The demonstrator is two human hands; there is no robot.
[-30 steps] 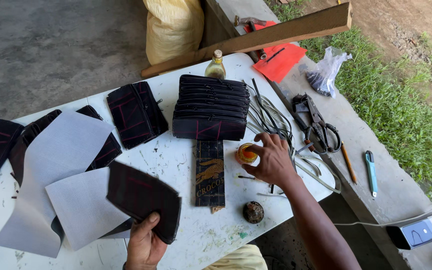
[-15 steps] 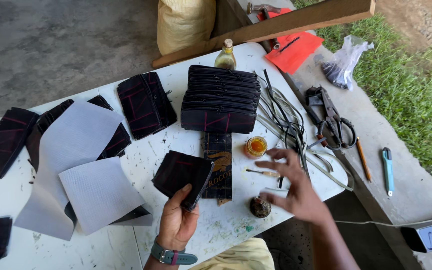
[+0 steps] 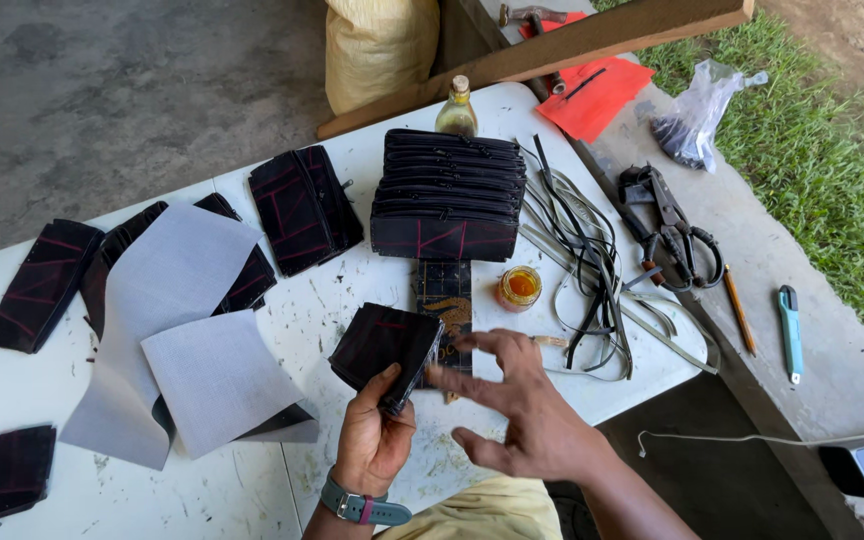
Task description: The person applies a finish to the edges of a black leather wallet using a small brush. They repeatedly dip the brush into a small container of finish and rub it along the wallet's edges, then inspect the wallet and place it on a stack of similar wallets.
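Note:
My left hand [image 3: 372, 435] grips a small black pouch with thin red lines [image 3: 385, 345], held tilted just above the white table [image 3: 282, 300]. My right hand [image 3: 517, 405] hovers right beside it with fingers spread, its fingertips near the pouch's right edge, holding nothing. Behind the hands lies a dark flat strip with a gold pattern [image 3: 446, 295]. A small open jar of orange paste [image 3: 519, 287] stands just right of that strip. A tall stack of black pouches [image 3: 449, 195] rests further back.
Grey paper sheets [image 3: 187, 320] cover black pouches at the left, with more pouches [image 3: 304, 208] around. Loose black and grey straps [image 3: 592, 270] lie right of the jar. On the concrete ledge sit scissors [image 3: 667, 225], a pencil [image 3: 738, 310], a blue cutter [image 3: 790, 330], a bottle [image 3: 457, 108].
My left hand has carried the black pouch from the lower left toward the table's middle. My right hand left the orange jar and came down beside the pouch.

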